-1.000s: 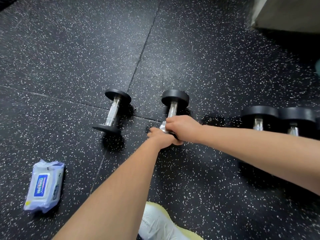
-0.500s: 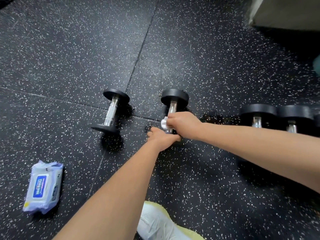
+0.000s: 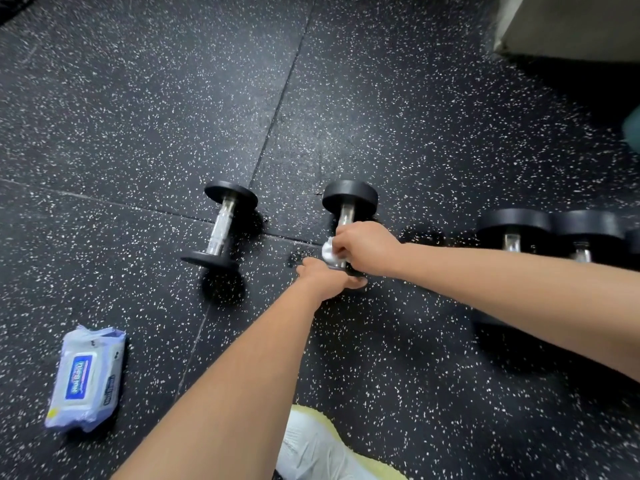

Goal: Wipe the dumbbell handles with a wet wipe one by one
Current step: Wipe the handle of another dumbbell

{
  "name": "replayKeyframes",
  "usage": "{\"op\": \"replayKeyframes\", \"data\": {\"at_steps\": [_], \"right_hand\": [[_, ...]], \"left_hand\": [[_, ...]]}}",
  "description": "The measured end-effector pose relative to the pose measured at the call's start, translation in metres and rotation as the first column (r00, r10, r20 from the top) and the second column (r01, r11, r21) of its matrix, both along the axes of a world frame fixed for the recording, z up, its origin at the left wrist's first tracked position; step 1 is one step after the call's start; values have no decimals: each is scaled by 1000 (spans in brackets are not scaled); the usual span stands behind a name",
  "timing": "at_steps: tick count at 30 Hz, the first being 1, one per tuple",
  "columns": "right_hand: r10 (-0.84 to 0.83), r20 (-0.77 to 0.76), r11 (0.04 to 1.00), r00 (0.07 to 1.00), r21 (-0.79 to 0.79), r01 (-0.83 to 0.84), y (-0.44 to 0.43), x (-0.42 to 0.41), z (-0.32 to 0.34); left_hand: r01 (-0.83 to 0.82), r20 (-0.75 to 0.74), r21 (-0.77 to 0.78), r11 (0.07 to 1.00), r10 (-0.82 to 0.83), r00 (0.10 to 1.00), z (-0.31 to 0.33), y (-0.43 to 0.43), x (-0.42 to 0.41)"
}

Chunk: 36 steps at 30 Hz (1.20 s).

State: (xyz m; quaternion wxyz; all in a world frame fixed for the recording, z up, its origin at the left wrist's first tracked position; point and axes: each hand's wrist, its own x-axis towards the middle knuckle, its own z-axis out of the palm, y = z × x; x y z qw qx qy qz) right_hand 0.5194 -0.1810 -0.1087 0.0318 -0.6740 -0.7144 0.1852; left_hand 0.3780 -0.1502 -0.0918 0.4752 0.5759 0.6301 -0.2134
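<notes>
Dumbbell lies on floor, near end hidden under left hand, which clasps it. Right hand grips wipe round handle. Pack well left of dumbbell, label blurred.

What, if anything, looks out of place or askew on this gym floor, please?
Nothing is spilled or damaged. Only the free dumbbell lies slightly slanted beside the dumbbell being wiped, and the wipes pack looks crumpled.
</notes>
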Motion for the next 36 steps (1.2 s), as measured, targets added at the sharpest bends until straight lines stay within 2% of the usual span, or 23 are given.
{"op": "replayKeyframes", "data": {"at_steps": [2, 7, 10, 12, 16, 18, 22, 24, 26, 29, 31, 33, 36], "right_hand": [[1, -46, 1000, 999, -4, -1, 1, 7, 0], [-225, 42, 973, 973, 64, 222, 29, 25, 4], [-265, 52, 963, 963, 58, 262, 21, 18, 3], [-227, 10, 974, 974, 28, 226, 10, 15, -2], [-41, -34, 998, 999, -38, 40, 2, 21, -3], [-27, -42, 998, 999, -55, 25, 8, 24, 2], [-270, -73, 963, 960, -46, 267, 21, 26, 6], [-319, -44, 948, 947, -8, 319, 15, 19, 3], [-214, -27, 977, 976, 6, 214, 5, 10, 0], [6, -104, 999, 995, -53, -11, -9, 6, -3], [42, -139, 996, 989, -70, -52, -10, 12, -2], [-26, -107, 999, 994, -41, 21, 0, 19, -3], [-246, -26, 969, 969, 14, 247, 16, 27, -5]], "left_hand": [[28, -8, -5, 1000, -28, 1000, 0, -1, 1], [72, -26, 2, 997, -72, 997, 4, -6, 6], [72, -42, -14, 997, -72, 996, 4, -7, 9], [89, -68, -12, 996, -89, 994, 5, -8, 12], [102, -77, -23, 995, -104, 992, 6, -8, 13], [99, -69, -27, 995, -100, 993, 8, -9, 12], [95, -71, -8, 995, -96, 993, 9, -10, 13], [99, -75, -15, 995, -100, 992, 11, -9, 14], [101, -64, -26, 995, -102, 993, 12, -7, 13], [105, -45, -17, 994, -106, 993, 10, -7, 11], [122, -56, -10, 993, -122, 991, 7, -9, 11], [144, -75, -10, 989, -145, 987, 8, -11, 12], [150, -83, -15, 989, -150, 985, 9, -10, 14]]}}
